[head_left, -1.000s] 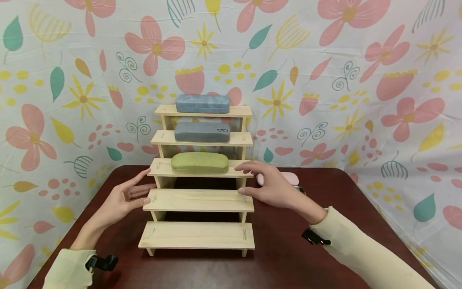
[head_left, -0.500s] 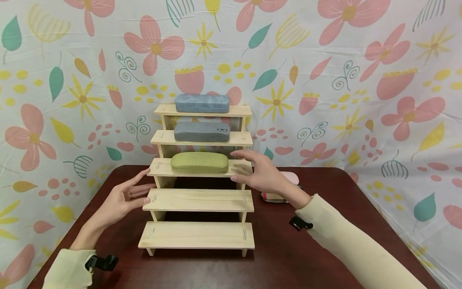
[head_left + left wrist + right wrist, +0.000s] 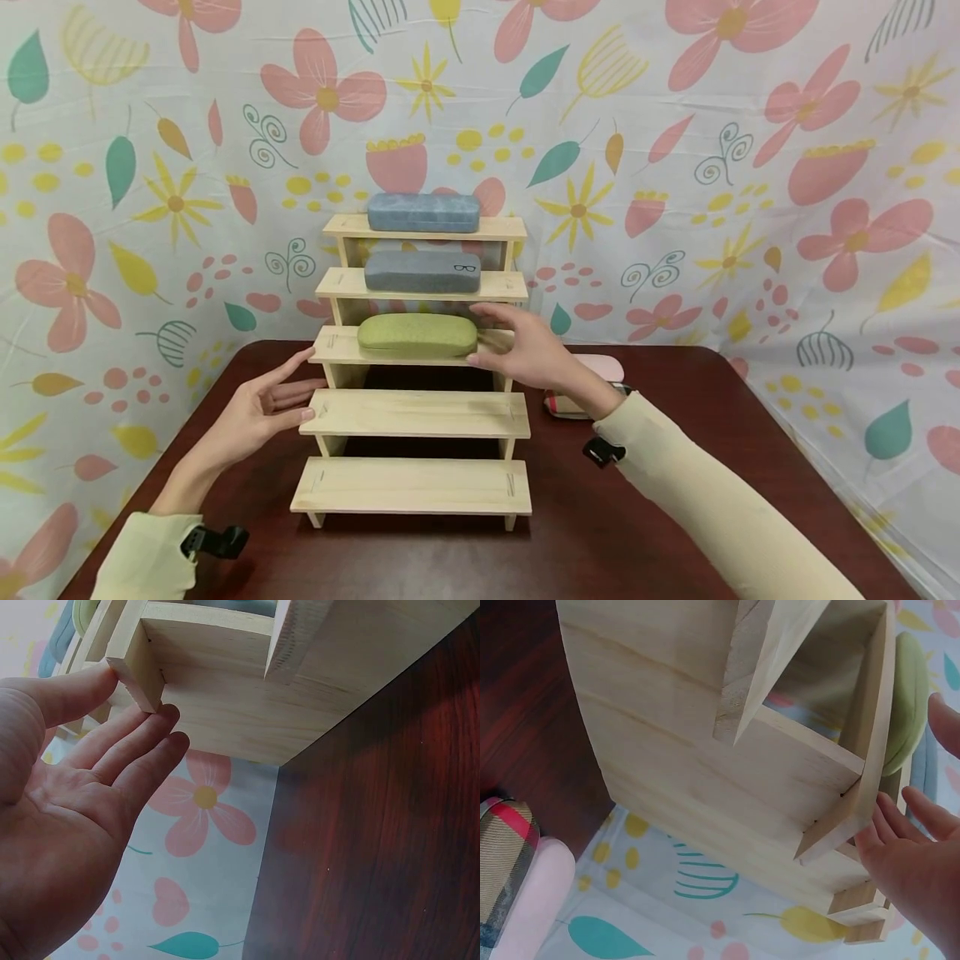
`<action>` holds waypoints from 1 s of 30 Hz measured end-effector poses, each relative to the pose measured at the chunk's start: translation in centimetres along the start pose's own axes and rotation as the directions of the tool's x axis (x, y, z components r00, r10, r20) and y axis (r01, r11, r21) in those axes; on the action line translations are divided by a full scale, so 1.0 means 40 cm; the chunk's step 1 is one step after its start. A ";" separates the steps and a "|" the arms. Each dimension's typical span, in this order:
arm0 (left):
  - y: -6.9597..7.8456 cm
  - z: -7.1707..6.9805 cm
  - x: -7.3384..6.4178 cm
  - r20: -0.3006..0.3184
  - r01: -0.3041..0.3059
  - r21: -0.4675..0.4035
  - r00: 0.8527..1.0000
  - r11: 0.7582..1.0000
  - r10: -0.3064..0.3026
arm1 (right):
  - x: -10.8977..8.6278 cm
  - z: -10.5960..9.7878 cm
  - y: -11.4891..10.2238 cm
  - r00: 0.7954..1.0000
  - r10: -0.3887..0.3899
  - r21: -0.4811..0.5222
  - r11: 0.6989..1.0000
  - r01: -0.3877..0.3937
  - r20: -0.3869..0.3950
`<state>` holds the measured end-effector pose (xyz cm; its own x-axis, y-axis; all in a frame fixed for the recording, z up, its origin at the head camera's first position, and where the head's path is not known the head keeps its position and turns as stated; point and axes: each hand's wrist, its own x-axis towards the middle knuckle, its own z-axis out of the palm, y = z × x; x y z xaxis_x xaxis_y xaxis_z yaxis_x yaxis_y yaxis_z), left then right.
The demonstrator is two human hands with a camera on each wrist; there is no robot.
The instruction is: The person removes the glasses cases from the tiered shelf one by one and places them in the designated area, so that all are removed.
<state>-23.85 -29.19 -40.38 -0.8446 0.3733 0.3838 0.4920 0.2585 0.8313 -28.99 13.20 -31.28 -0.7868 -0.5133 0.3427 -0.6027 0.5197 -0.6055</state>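
Observation:
On a light wooden stepped stand, a green glasses case lies on the middle step. My right hand is at the right end of that case, thumb in front and fingers spread behind. In the right wrist view, a gap shows between my thumb and the green case; the fingers lie beside the board's end. My left hand touches the stand's left side with index fingertip and thumb. In the left wrist view, the left hand has thumb and fingertips against a board's end, the other fingers mostly straight.
A blue glasses case occupies the top step, and a grey-blue one with a glasses print the step below. A pink case and a plaid case lie on the dark table to the right. Floral cloth hangs behind.
My right hand has moved left and slightly up, from the stand's right edge to the end of the green glasses case. The left hand has stayed in place.

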 end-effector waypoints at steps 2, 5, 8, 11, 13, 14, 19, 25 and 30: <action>0.000 -0.001 0.001 0.001 0.002 0.000 1.000 1.000 -0.002 | 0.006 0.002 0.002 1.000 0.004 -0.005 1.000 -0.004 0.003; -0.001 0.000 0.003 -0.001 -0.001 0.009 1.000 1.000 0.001 | 0.015 0.004 0.002 1.000 0.001 -0.005 1.000 -0.001 0.011; 0.000 0.000 0.003 -0.004 -0.001 0.014 1.000 1.000 0.001 | 0.024 0.006 0.005 1.000 -0.004 0.010 1.000 0.004 0.021; 0.000 0.000 0.000 -0.007 0.003 0.014 1.000 1.000 -0.003 | 0.033 0.008 0.011 0.999 -0.006 0.045 0.999 0.004 0.040; 0.000 0.001 -0.002 -0.005 0.004 0.012 1.000 1.000 -0.004 | 0.040 0.009 0.016 0.999 -0.003 0.079 0.997 -0.001 0.054; 0.000 0.001 -0.002 -0.003 0.001 0.014 1.000 1.000 -0.001 | 0.042 0.009 0.019 0.998 -0.001 0.099 0.995 -0.005 0.061; -0.002 0.002 -0.002 0.003 -0.014 0.013 1.000 1.000 0.014 | 0.052 0.011 0.027 0.996 0.000 0.174 0.985 -0.015 0.085; -0.001 0.002 -0.002 0.000 -0.004 0.009 1.000 1.000 0.004 | 0.062 0.023 0.023 0.995 -0.037 0.187 0.982 0.020 0.090; 0.000 0.002 -0.002 0.007 -0.017 0.020 1.000 1.000 0.016 | 0.069 0.032 0.017 0.994 -0.057 0.194 0.980 0.039 0.090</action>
<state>-23.77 -29.15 -40.43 -0.8350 0.3833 0.3948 0.5101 0.2702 0.8166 -31.41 11.26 -31.68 -0.7357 -0.6019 0.3106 -0.5958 0.3568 -0.7195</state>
